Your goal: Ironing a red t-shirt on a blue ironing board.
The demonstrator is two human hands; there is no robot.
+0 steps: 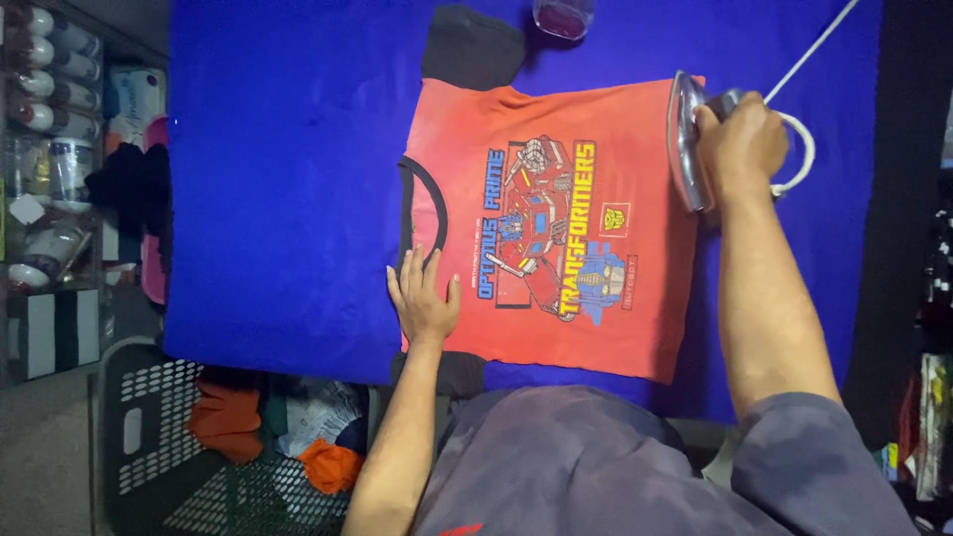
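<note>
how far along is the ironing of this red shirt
Done: the red T-shirt lies spread flat, print up, on the blue cloth. In hand: the right hand grips the iron at the shirt's hem edge, while the left hand presses flat near the collar. Left: most of the shirt is not under the iron; more clothes sit in the laundry basket.

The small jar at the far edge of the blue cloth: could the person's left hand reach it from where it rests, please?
Probably yes: the left hand lies flat on the red T-shirt, holding nothing, and only flat shirt lies between it and the jar.
</note>
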